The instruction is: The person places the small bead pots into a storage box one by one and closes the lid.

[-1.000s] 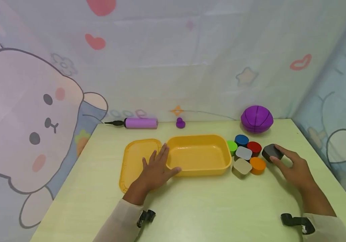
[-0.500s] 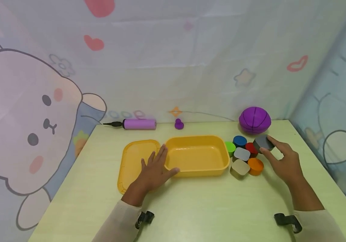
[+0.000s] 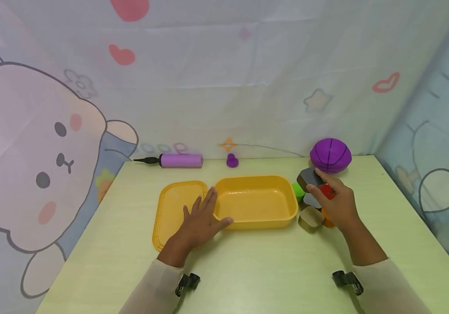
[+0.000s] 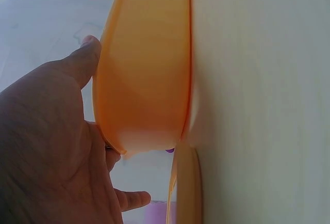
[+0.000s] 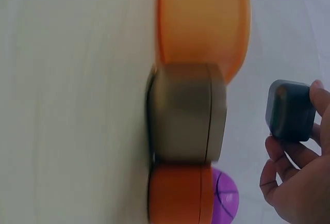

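Note:
My right hand (image 3: 339, 204) pinches a small dark grey box with rounded corners (image 3: 308, 178) between thumb and fingers. In the head view the box overlaps the far side of a cluster of small containers; the right wrist view shows it (image 5: 295, 113) raised off the table. My left hand (image 3: 198, 223) lies with spread, straight fingers against the left rim of a yellow rectangular tub (image 3: 257, 225). Its thumb (image 4: 85, 59) touches the tub's rim in the left wrist view. Inside the tub only its bare floor shows. A flat yellow lid (image 3: 169, 207) lies left of it, partly under the left hand.
Right of the tub cluster beige (image 3: 311, 219), silver (image 3: 311, 200), green (image 3: 297, 192), red (image 3: 327, 191) and orange (image 3: 328, 220) containers; the blue one is hidden. Behind stand a purple ball (image 3: 330, 155), a small purple knobbed piece (image 3: 232, 161) and a lilac hand pump (image 3: 181, 160).
My right hand has lifted the dark grey box from the table right of the cluster and carried it left over the containers. The left hand has stayed at the tub's rim.

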Tool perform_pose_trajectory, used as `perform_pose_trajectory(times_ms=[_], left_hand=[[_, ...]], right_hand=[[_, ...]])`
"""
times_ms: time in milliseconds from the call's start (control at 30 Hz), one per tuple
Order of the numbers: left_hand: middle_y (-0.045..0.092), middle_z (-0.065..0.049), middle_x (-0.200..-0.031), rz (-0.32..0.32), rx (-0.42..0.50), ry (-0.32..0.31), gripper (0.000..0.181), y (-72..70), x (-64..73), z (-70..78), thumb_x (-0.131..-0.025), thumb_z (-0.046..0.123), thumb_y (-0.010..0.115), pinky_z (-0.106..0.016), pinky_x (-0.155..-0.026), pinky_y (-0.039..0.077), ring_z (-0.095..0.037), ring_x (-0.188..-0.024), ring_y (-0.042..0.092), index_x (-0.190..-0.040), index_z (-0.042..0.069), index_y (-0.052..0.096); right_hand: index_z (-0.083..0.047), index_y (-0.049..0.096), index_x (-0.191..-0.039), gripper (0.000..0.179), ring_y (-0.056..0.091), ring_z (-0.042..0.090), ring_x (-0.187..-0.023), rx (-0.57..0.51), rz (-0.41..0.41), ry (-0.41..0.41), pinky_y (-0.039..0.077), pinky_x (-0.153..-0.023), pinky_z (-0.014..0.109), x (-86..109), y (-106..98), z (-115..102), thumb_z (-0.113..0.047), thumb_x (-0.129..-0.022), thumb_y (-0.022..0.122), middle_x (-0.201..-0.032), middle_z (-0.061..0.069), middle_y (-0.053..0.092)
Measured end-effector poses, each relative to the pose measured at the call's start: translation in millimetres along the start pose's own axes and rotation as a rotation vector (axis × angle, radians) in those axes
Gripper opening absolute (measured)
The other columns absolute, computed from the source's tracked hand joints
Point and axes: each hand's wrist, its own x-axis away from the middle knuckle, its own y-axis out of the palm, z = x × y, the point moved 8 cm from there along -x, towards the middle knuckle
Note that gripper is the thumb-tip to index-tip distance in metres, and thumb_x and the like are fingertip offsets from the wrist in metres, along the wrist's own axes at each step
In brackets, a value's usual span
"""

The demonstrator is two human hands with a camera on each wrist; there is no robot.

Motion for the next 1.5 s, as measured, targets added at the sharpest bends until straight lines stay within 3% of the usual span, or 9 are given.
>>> perform_pose_trajectory(times_ms=[133,367,467,533,633,733,800,1200,1500], left_hand=[[-0.006,0.011,-0.185,0.002,0.006,0.003,0.106,0.6,-0.4,-0.6,-0.102,0.081,0.049,-0.086,-0.125,-0.005,-0.046,-0.172,0.006,-0.178,0.023,0.002],[-0.006,0.010,-0.186,-0.002,0.002,0.005,0.106,2.5,0.1,-0.5,-0.103,0.079,0.049,-0.087,-0.125,-0.004,-0.048,-0.171,0.006,-0.178,0.021,0.003],[-0.006,0.010,-0.186,-0.002,0.000,0.008,0.105,2.0,-0.1,0.4,-0.103,0.079,0.049,-0.086,-0.125,-0.004,-0.047,-0.172,0.006,-0.178,0.021,0.003],[-0.006,0.010,-0.186,-0.002,-0.002,0.008,0.105,1.8,-0.4,0.4,-0.103,0.080,0.048,-0.086,-0.125,-0.004,-0.047,-0.172,0.006,-0.178,0.021,0.003],[-0.006,0.010,-0.186,-0.001,0.000,0.004,0.105,0.3,-0.2,0.5,-0.103,0.080,0.048,-0.086,-0.126,-0.004,-0.047,-0.172,0.007,-0.178,0.022,0.002],[-0.005,0.010,-0.186,0.001,0.002,-0.002,0.105,-0.8,0.3,-0.2,-0.103,0.080,0.049,-0.086,-0.126,-0.004,-0.046,-0.172,0.007,-0.178,0.022,0.003],[-0.005,0.010,-0.186,0.001,0.002,-0.003,0.106,-0.8,0.0,-0.5,-0.103,0.080,0.049,-0.086,-0.126,-0.003,-0.046,-0.172,0.007,-0.178,0.022,0.003],[-0.003,0.008,-0.186,0.002,0.012,0.006,0.106,0.8,-1.2,2.0,-0.102,0.080,0.050,-0.086,-0.126,-0.002,-0.048,-0.171,0.008,-0.178,0.021,0.004],[-0.004,0.007,-0.186,0.006,0.007,0.006,0.106,0.3,-1.2,1.7,-0.103,0.079,0.051,-0.087,-0.126,-0.001,-0.048,-0.171,0.008,-0.178,0.022,0.003]], right_hand=[[-0.011,0.060,-0.157,0.056,0.057,-0.004,-0.101,-0.049,-0.039,0.034,0.048,-0.083,0.004,-2.7,13.6,-11.6,-0.019,-0.104,0.077,-0.151,0.026,0.066],[-0.015,0.056,-0.162,0.062,0.071,0.036,-0.111,-0.060,-0.157,0.134,0.055,-0.076,0.012,-3.2,41.6,-19.9,-0.034,-0.106,0.075,-0.149,0.028,0.065],[-0.018,0.055,-0.163,0.064,0.072,0.043,-0.117,-0.061,-0.194,0.140,0.056,-0.079,0.014,-3.3,54.6,-21.7,-0.036,-0.106,0.075,-0.149,0.027,0.065],[-0.018,0.055,-0.163,0.064,0.073,0.043,-0.120,-0.071,-0.211,0.134,0.058,-0.087,0.017,-3.8,63.6,-24.3,-0.036,-0.105,0.076,-0.151,0.025,0.065],[-0.015,0.055,-0.162,0.064,0.071,0.042,-0.127,-0.119,-0.228,0.114,0.064,-0.100,0.033,-5.5,77.6,-31.6,-0.032,-0.105,0.077,-0.154,0.023,0.064],[-0.012,0.056,-0.161,0.063,0.068,0.042,-0.133,-0.152,-0.241,0.092,0.060,-0.109,0.050,-7.4,91.3,-39.2,-0.027,-0.103,0.079,-0.158,0.021,0.062],[-0.009,0.057,-0.160,0.063,0.067,0.043,-0.136,-0.173,-0.246,0.084,0.058,-0.111,0.054,-8.3,99.6,-42.9,-0.023,-0.102,0.080,-0.158,0.022,0.061],[-0.004,0.061,-0.155,0.060,0.065,0.043,-0.139,-0.199,-0.287,0.074,0.059,-0.109,0.051,-11.8,134.9,-52.9,-0.017,-0.100,0.081,-0.154,0.024,0.064],[-0.003,0.060,-0.155,0.056,0.063,0.044,-0.141,-0.178,-0.379,0.088,0.057,-0.113,0.051,-13.7,157.0,-60.3,-0.016,-0.103,0.077,-0.153,0.025,0.063]])
